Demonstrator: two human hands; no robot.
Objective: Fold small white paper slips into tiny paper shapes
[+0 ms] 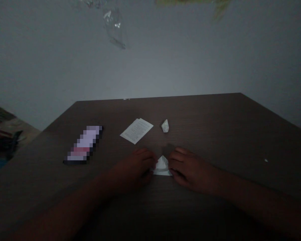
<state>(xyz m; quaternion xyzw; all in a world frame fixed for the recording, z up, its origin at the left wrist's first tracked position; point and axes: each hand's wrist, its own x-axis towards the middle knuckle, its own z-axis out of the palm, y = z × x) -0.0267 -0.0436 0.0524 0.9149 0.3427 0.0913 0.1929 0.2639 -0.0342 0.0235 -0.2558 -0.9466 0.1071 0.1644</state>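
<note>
A small folded piece of paper point(162, 164), triangular at its top, lies on the dark wooden table point(150, 211) with both hands at its sides. My left hand point(140, 165) has its curled fingers on the paper's left corner. On the right corner, my right hand point(184, 165) closes its fingers in the same way. Just beyond the hands sits a small folded paper shape point(165, 126) with a pointed top. A few printed paper sheets point(136, 131) lie stacked to its left.
At the left of the table lies a phone point(84, 144) with its screen blurred out. A tiny white scrap point(266, 160) is on the right side. The table's far edge meets a pale wall point(165, 67), where a clear plastic piece point(114, 28) hangs.
</note>
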